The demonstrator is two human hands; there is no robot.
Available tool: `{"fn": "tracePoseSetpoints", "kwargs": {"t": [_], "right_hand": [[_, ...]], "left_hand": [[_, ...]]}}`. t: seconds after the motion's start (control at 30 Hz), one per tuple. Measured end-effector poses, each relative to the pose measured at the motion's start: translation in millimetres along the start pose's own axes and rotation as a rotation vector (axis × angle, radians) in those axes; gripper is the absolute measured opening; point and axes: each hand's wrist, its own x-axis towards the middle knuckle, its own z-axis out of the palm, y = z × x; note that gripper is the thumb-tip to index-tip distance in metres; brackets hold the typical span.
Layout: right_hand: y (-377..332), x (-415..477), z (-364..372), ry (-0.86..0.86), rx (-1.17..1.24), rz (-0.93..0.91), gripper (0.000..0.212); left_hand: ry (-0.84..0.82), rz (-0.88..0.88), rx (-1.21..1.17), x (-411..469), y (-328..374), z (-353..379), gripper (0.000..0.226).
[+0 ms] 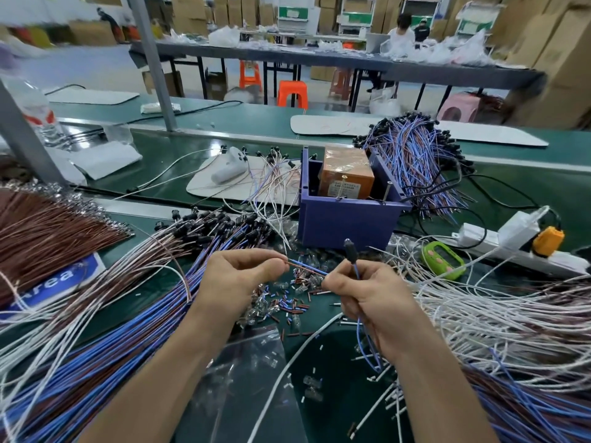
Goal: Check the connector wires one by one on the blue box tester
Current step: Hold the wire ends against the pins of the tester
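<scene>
Connector wire (307, 268) is clamped crosswise between the fingers (271, 258) of the left hand (236, 276) and right hand (367, 292), the blue box tester (345, 222) lying just beyond the right.

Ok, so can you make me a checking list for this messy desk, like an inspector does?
Surface: green table mat, mostly buried under wires.
Job's things: blue box tester with an orange block inside; one connector wire held in front of it, not touching it; wire heaps all around.
Clutter: tiny cut bits and clear plugs, a clear bag, a green gadget.
Hands: left hand pinches the wire's ends; right hand grips it below its black connector.
Cables: power strip on the right; thick white cable between the arms.
Surroundings: orange stools, cardboard boxes, a person at a far table.
</scene>
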Motion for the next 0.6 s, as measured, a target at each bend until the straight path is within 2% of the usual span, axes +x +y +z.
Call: {"fn": "tracePoseSetpoints", "kwargs": {"t": [0.1, 0.17, 0.23, 0.3, 0.43, 0.53, 0.6], "right_hand": [[-1.4, -0.4, 0.7, 0.002, 0.047, 0.024, 0.039], [-2.6, 0.0, -1.8, 0.033, 0.105, 0.029, 0.037], [-3.4, 0.9, -2.6, 0.055, 0.172, 0.024, 0.026], [-3.3, 1.4, 1.1, 0.051, 0.199, 0.015, 0.019], [-3.7, -1.1, 9.5, 0.087, 0.179, -0.005, 0.009], [-6.9, -2.2, 9.5, 0.17, 0.268, -0.029, 0.006], [-9.0, 0.7, 9.0, 0.265, 0.382, -0.027, 0.009]], "left_hand": [[0.047, -0.078, -0.19, 4.6, 0.7, -5.5, 0.013], [0.104, -0.078, -0.189, 7.1, 0.3, -9.5, 0.009], [0.043, -0.029, -0.015, 4.1, -0.5, -4.3, 0.016], [-0.071, -0.012, 0.033, -0.9, -1.1, 12.6, 0.023], [-0.128, -0.041, -0.125, 0.4, 9.6, 50.7, 0.009], [-0.151, -0.092, -0.26, 8.4, 19.5, 68.1, 0.012], [-0.129, -0.058, -0.201, 15.6, 22.4, 81.3, 0.016]]}}
